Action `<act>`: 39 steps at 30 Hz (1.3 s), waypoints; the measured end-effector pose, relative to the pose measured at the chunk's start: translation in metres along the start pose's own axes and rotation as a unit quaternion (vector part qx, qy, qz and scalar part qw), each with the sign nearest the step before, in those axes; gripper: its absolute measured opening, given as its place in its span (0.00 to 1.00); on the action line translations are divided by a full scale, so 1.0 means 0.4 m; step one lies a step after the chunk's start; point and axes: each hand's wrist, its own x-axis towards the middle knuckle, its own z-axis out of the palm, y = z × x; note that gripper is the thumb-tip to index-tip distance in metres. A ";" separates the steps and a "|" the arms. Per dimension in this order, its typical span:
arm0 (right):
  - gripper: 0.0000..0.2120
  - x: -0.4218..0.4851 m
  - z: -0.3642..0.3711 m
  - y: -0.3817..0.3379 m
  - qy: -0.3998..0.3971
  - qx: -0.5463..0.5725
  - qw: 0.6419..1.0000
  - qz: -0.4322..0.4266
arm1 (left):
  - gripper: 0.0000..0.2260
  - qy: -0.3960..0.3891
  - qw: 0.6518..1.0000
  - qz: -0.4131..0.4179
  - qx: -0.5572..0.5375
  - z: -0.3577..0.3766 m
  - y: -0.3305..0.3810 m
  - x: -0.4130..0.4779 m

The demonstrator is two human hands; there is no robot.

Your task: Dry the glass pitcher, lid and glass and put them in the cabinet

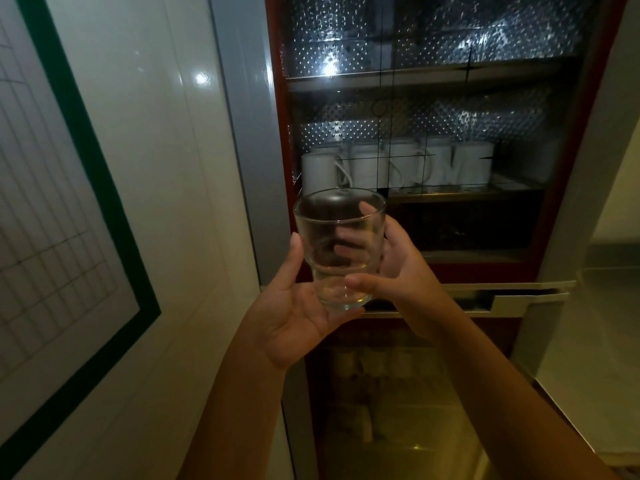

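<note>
Glass [341,244] was held upright in front of the cabinet [278,140], just below its row of white mugs [381,164], with both hands on it. The left hand [294,306] cupped the base from below, thumb lying up the side, and the right hand [398,268] curled its fingers round the back with the thumb pressed across the lower front. No cloth showed and the glass looked clear (droplets would be too small to tell in this dim light), so I judged stowing to be the step in hand. Thin black lines crossed the cabinet's front, suggesting a glazed door; whether it stood shut or ajar I could not tell. To do this well, one hand should take the whole grip low on the glass while the other frees itself for the door. The glass should then go in level onto the darker shelf [464,223] beneath the mugs, base first, without knocking them. Pitcher and lid were not in view.
</note>
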 end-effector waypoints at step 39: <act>0.32 0.057 -0.112 0.265 0.382 0.396 0.755 0.356 | 0.29 0.085 0.996 0.015 -0.016 -0.068 0.004 -0.015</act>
